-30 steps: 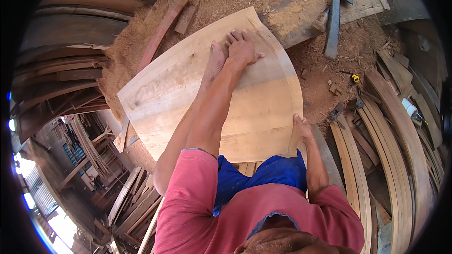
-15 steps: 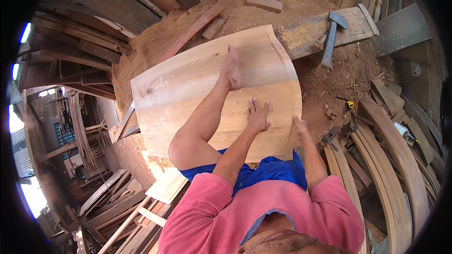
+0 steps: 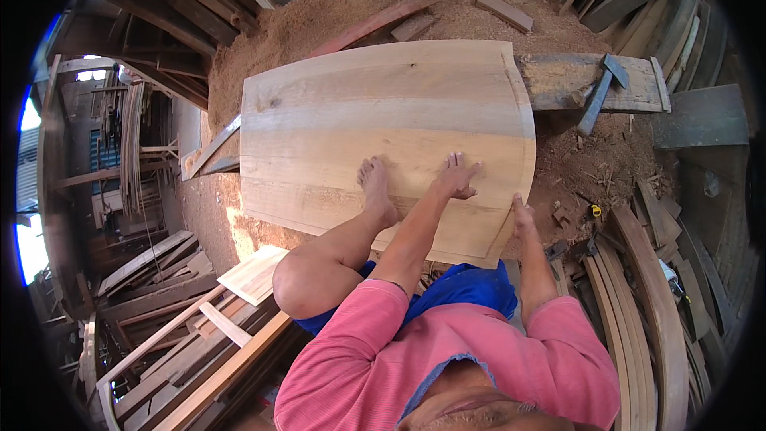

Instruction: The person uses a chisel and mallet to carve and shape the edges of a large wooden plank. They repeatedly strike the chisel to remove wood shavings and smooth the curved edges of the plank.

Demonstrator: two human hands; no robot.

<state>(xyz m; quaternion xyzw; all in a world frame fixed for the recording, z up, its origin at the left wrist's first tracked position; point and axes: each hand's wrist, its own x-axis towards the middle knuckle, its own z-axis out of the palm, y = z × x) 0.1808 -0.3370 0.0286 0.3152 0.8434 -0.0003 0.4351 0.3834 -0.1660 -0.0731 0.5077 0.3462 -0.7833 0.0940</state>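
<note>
A broad wooden panel, built of pale boards with a darker grey band, lies in front of me. On its near right part rests my left hand, palm down with fingers spread. My right hand is at the panel's right edge, thumb by the rim; it appears to grip that edge, though the fingers' undersides are hidden. My bare foot stands on the panel to the left of my left hand.
An adze lies on a thick plank beyond the panel's right side. A yellow tape measure sits on the sawdust-covered ground. Curved timbers are stacked at right, and boards at lower left.
My foot has moved back across the panel, from its far part to nearer me. Both hands stay in about the same places on it. The whole view has turned slightly.
</note>
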